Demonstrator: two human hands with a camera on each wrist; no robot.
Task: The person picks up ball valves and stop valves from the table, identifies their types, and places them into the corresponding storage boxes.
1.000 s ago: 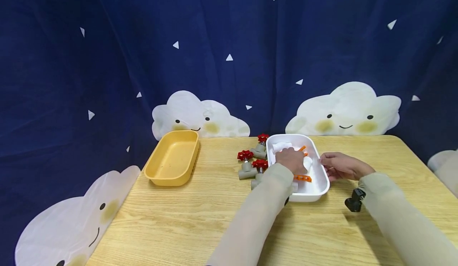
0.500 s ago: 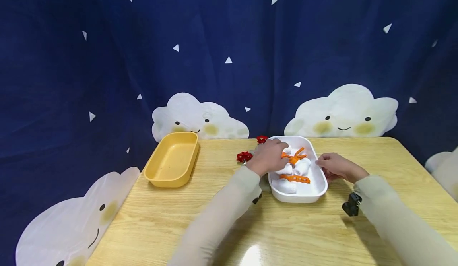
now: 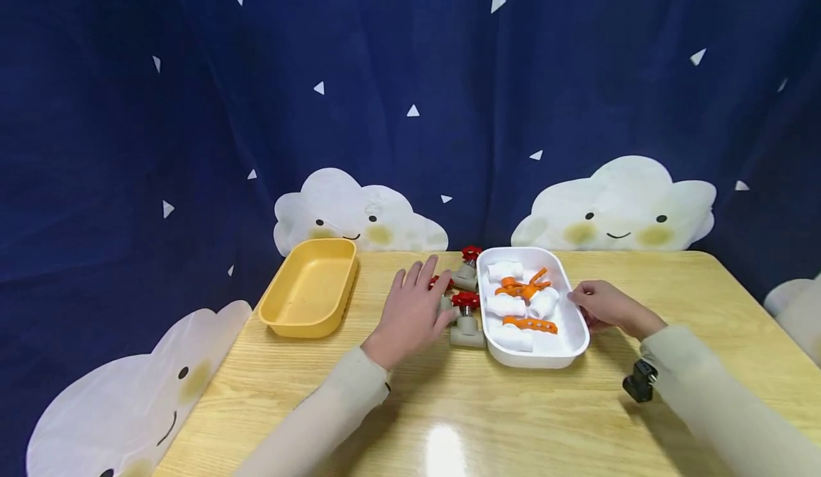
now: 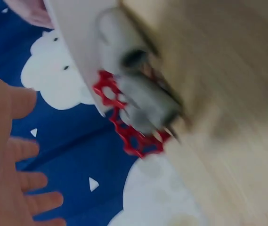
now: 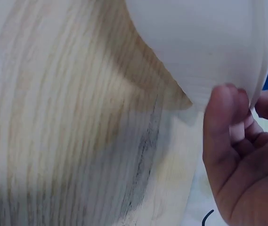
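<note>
My left hand [image 3: 410, 313] is spread with straight fingers, just left of several grey pipe valves [image 3: 468, 334] with red wheel handles; it partly hides one of them. The left wrist view shows nothing in its palm, and the valves [image 4: 148, 99] are blurred. A white plastic tray [image 3: 558, 356] stands against the valves' right side. Inside it lie several white pipe fittings [image 3: 507, 306] and orange perforated pieces [image 3: 531, 324]. My right hand [image 3: 609, 306] pinches the tray's right rim between thumb and fingers, also visible in the right wrist view, where the tray wall [image 5: 209, 52] is close up.
A yellow plastic tray [image 3: 308, 326] stands at the table's left back edge. The wooden table [image 3: 513, 420] ends at a blue curtain [image 3: 385, 56] with cloud shapes. Small black wrist cameras, such as the right one [image 3: 639, 381], hang under the sleeves.
My left hand has come out of the white tray and moved left past the valves, its fingers now spread. The right hand stays at the tray's rim.
</note>
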